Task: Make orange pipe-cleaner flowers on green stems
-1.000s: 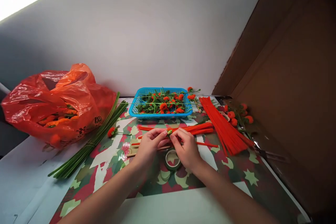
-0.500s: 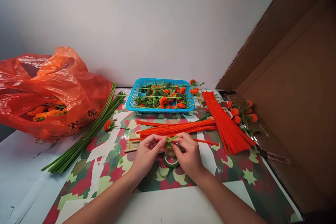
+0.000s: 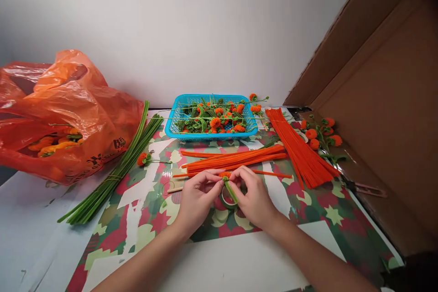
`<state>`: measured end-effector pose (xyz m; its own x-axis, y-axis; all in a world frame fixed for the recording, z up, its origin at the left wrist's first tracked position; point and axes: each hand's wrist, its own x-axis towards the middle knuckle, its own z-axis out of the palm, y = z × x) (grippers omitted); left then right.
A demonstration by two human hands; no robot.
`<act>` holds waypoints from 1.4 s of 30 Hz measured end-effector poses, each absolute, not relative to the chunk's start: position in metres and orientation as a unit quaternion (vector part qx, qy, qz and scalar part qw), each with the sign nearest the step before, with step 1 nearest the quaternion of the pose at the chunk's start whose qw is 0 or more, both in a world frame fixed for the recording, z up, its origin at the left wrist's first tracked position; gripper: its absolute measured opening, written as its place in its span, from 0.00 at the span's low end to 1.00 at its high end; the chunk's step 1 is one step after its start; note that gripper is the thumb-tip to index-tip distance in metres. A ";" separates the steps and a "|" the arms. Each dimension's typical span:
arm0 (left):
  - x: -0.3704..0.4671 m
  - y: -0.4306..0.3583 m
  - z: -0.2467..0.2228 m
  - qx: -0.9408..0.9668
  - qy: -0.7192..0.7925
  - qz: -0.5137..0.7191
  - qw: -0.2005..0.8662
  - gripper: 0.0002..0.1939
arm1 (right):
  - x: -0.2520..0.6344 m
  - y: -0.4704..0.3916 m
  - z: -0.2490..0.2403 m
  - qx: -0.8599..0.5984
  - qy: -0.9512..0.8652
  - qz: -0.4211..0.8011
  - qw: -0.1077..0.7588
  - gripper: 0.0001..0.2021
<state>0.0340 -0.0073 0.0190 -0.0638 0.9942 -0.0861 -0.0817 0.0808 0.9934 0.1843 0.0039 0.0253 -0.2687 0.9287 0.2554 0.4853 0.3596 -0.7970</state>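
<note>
Between my two hands is a small pipe-cleaner flower (image 3: 225, 174), its orange head turned away and its green base towards me. My left hand (image 3: 201, 195) pinches the flower from the left with thumb and fingertips. From the other side my right hand (image 3: 253, 196) is closed on it too, and a green strip (image 3: 232, 191) runs down from the base along the right thumb. Just beneath, partly hidden by the fingers, lies a roll of tape (image 3: 228, 201). Orange pipe cleaners (image 3: 236, 160) are spread on the table beyond my fingers.
A blue basket (image 3: 211, 136) of orange-and-green flowers stands at the back. To the left are green pipe cleaners (image 3: 112, 175), an orange plastic bag (image 3: 102, 114) and a single flower (image 3: 142, 159). More orange pipe cleaners (image 3: 301, 153), several flowers (image 3: 311, 134) and pink-handled scissors (image 3: 371, 189) lie right.
The piece in my hands has turned, so its orange head now shows and the green strip points down instead of up to the right. The whole view has shifted slightly.
</note>
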 end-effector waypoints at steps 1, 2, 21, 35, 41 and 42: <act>0.034 -0.008 0.020 0.450 0.515 0.517 0.514 0.07 | 0.186 0.003 0.027 -0.476 -0.750 0.293 0.353 0.05; 0.034 -0.009 0.020 0.457 0.514 0.519 0.507 0.07 | 0.187 0.002 0.029 -0.473 -0.765 0.277 0.338 0.06; 0.042 -0.015 0.025 0.267 0.397 0.485 0.732 0.12 | 0.190 0.006 0.028 -0.405 -0.651 0.481 0.425 0.10; 0.039 -0.015 0.023 0.242 0.367 0.482 0.758 0.15 | 0.197 0.005 0.039 -0.411 -0.686 0.385 0.460 0.02; 0.042 -0.016 0.024 0.261 0.397 0.488 0.732 0.16 | 0.198 0.005 0.037 -0.428 -0.680 0.347 0.484 0.02; 0.042 -0.016 0.024 0.268 0.403 0.494 0.723 0.16 | 0.198 0.004 0.038 -0.414 -0.692 0.327 0.492 0.01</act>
<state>0.0416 -0.0159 0.0236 0.1876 0.9293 -0.3183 -0.4977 0.3693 0.7848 0.1979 0.0042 0.0378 -0.1725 0.8956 0.4101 0.2520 0.4426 -0.8606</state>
